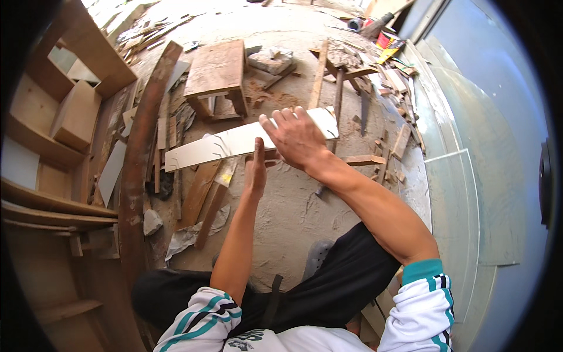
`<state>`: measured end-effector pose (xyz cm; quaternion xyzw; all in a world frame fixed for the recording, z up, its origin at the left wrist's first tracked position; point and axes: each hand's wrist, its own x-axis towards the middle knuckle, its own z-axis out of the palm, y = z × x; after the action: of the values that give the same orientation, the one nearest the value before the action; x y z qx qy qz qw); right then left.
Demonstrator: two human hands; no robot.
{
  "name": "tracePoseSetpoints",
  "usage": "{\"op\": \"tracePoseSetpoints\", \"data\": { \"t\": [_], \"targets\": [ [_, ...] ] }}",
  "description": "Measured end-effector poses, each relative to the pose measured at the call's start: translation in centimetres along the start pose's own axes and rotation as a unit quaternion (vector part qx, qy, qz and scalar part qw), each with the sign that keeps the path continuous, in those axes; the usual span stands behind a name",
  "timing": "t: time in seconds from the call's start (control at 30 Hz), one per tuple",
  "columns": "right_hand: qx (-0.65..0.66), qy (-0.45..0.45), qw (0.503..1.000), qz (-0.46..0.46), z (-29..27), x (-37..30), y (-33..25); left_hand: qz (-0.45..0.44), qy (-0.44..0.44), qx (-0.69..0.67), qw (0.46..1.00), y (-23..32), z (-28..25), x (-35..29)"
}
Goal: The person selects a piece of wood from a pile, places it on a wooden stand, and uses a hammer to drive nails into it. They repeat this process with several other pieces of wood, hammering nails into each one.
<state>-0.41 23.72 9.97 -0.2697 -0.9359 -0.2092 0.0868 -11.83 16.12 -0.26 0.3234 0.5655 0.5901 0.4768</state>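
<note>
I see a pale, long plywood strip [246, 139] lying slantwise across the middle of the frame, raised off the dusty floor [293, 205] on scrap wood. My right hand [299, 138] lies flat on its right part, fingers spread over the far edge, pinning it rather than clamping it. My left hand [255, 170] stands edge-on against the near edge, fingers together and straight, holding nothing. Dark curved marks show near the strip's left end; I judge the marking begun and no cutting done. A wooden stool [218, 70] stands above, a handsaw [365, 108] untouched at right.
</note>
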Motion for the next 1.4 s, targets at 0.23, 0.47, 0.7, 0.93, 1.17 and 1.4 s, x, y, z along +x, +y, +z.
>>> {"op": "tracePoseSetpoints", "data": {
  "t": [0.23,0.47,0.7,0.93,1.17,1.4],
  "targets": [
    [-0.052,-0.021,0.998,-0.014,-1.7,-1.1,3.5,-0.039,-0.232,0.111,0.965,5.2,3.0,-1.7],
    [-0.016,-0.122,0.992,0.008,-3.2,-2.8,4.6,0.170,-0.192,0.141,0.956,9.0,1.1,-0.3],
    [0.079,-0.250,0.965,-0.016,-3.6,-4.3,5.2,0.265,-0.192,0.440,0.836,4.9,3.2,-0.3],
    [0.120,-0.275,0.954,-0.019,-1.6,-6.4,5.2,0.203,-0.206,0.415,0.863,2.3,4.9,0.0],
    [0.368,-0.321,0.868,0.093,-4.8,-7.1,6.7,0.179,-0.281,0.449,0.829,1.2,6.0,1.0],
    [0.390,0.027,0.889,0.237,-8.8,-9.5,17.0,0.107,-0.253,0.473,0.837,-0.2,3.6,1.3]
  ]
}}
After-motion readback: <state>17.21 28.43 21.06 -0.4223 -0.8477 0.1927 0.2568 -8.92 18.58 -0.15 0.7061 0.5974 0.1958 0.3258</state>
